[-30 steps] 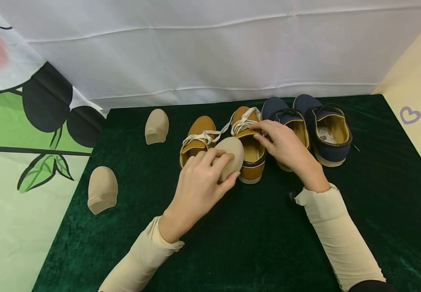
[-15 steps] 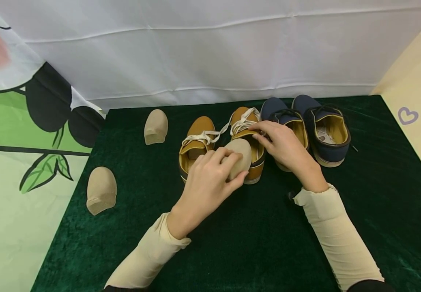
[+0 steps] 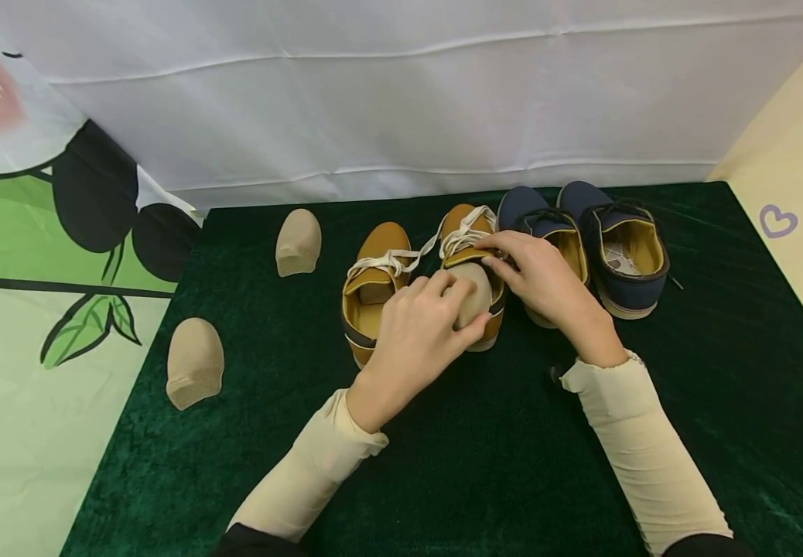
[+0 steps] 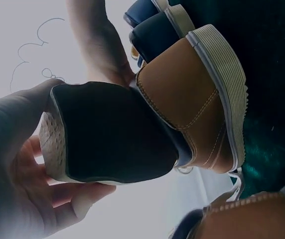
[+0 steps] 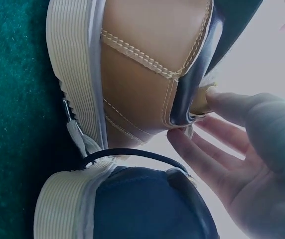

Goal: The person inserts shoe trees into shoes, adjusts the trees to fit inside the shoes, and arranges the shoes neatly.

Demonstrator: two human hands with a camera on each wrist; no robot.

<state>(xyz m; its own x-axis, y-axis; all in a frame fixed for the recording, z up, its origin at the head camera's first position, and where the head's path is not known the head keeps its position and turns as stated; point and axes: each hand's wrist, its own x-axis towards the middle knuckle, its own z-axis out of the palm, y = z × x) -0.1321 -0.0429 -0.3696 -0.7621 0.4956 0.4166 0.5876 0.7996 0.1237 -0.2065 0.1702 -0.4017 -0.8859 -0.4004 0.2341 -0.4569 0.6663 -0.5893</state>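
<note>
My left hand (image 3: 418,333) grips a beige shoe insert (image 3: 476,290) by its back end, the thumb on one side and fingers on the other. In the left wrist view the insert (image 4: 112,132) shows its dark, shaded face, and its front end is hidden at the opening of a tan shoe (image 4: 182,84). My right hand (image 3: 551,275) pinches the tongue of that shoe beside the white laces (image 3: 464,236); in the right wrist view the thumb (image 5: 232,104) lies at the inner edge. A matching tan shoe (image 3: 384,236) stands to the left, joined by the laces.
Two navy shoes (image 3: 523,203) with dark laces stand at the right, one partly behind my right hand. Two more beige inserts (image 3: 195,360) lie at the left on the green cloth (image 3: 478,464). A white curtain (image 3: 401,108) hangs behind.
My left hand has moved right with the insert, from between the tan shoes to over the right one's opening. The right hand keeps its place on the tongue.
</note>
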